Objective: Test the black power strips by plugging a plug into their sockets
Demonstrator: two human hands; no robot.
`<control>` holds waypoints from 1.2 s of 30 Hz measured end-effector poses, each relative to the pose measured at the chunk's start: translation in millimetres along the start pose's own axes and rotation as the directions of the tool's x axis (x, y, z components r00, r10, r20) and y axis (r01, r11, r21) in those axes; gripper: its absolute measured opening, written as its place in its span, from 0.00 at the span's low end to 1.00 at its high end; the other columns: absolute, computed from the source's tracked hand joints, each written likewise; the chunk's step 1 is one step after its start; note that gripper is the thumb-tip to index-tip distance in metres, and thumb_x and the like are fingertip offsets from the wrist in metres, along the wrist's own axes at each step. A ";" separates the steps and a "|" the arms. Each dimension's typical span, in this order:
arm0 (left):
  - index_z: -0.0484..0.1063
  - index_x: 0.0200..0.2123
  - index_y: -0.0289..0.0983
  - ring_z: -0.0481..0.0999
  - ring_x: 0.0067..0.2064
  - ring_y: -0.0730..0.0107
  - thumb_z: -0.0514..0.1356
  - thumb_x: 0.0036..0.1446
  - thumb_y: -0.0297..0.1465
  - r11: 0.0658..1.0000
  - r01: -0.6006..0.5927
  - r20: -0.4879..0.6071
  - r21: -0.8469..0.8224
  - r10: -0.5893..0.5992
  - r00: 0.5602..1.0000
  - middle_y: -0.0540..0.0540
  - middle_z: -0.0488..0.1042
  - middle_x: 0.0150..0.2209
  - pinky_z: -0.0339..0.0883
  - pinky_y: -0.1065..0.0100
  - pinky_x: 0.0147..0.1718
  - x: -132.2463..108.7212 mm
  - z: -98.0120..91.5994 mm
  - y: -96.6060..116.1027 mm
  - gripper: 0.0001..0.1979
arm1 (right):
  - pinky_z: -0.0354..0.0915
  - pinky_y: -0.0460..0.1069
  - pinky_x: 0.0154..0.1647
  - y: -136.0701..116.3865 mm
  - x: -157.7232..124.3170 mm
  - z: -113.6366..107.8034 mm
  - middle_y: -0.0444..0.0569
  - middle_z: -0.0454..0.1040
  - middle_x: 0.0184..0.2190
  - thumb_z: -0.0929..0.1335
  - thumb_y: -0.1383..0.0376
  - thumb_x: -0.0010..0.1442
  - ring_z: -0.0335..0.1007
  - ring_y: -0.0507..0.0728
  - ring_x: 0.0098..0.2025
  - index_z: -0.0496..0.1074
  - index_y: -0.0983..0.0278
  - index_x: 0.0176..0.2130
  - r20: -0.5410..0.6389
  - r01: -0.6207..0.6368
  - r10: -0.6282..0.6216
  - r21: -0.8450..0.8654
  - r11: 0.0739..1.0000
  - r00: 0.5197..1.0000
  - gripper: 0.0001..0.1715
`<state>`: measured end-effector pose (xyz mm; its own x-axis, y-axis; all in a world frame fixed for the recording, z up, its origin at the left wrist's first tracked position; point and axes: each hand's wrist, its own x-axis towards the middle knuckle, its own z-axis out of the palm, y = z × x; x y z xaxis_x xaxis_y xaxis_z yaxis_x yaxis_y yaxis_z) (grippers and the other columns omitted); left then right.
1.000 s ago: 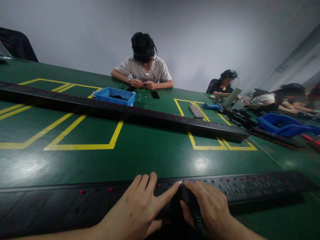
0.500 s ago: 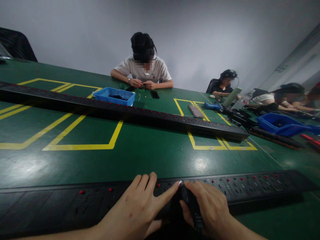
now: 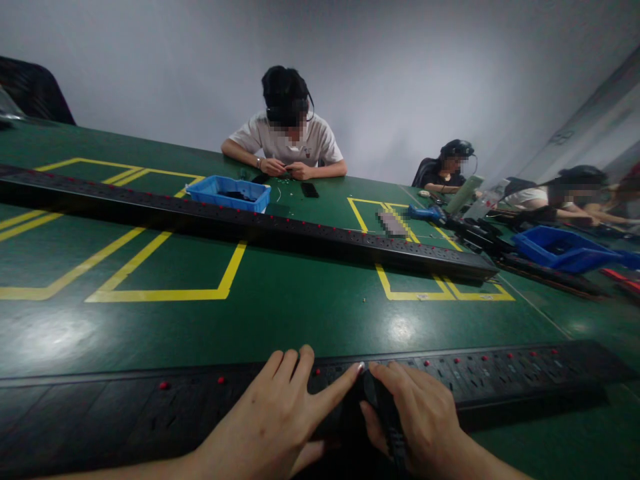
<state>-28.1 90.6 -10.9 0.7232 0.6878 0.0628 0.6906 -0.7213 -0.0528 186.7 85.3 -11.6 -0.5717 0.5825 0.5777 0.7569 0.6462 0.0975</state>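
A long black power strip [image 3: 240, 393] with red buttons and several sockets lies across the near part of the table. My left hand [image 3: 270, 407] rests on it with fingers spread, three of them towards the far edge. Its index finger reaches right, its tip beside a black plug [image 3: 370, 387]. My right hand [image 3: 420, 407] is closed around this plug, thumb and fingers on either side. The plug stands at the strip, and its ribbed cord runs down towards me. The plug's underside and the socket below are hidden.
A second long black strip [image 3: 300, 233] lies across the green table [image 3: 300, 320], which has yellow tape markings. Behind it is a light blue bin [image 3: 227, 193]. Another person [image 3: 295, 140] sits opposite. At right are a dark blue bin [image 3: 560, 247] and several co-workers.
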 end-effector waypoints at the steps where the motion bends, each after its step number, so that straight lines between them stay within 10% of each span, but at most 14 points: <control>1: 0.28 0.62 0.44 0.68 0.46 0.45 0.64 0.45 0.42 1.000 0.000 0.004 -0.002 0.000 1.000 0.29 0.64 0.49 0.62 0.50 0.41 -0.2 0.3 0.2 0.53 | 0.66 0.47 0.25 0.0 -0.5 0.1 0.50 0.72 0.27 0.62 0.65 0.53 0.70 0.54 0.26 0.64 0.69 0.41 0.003 -0.002 0.002 0.002 1.000 1.000 0.15; 36: 0.25 0.61 0.45 0.67 0.47 0.43 0.62 0.46 0.43 0.999 0.000 0.089 -0.036 0.004 0.996 0.28 0.62 0.50 0.62 0.49 0.40 3.1 -5.6 0.2 0.52 | 0.66 0.46 0.26 -1.8 4.9 -2.2 0.49 0.72 0.26 0.62 0.65 0.53 0.70 0.53 0.25 0.65 0.68 0.40 -0.026 -0.023 0.023 0.016 1.000 0.999 0.14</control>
<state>-25.8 92.0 -5.1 0.7237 0.6896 -0.0266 0.6895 -0.7241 -0.0172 183.2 85.9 -7.1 -0.5456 0.5846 0.6004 0.7648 0.6403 0.0716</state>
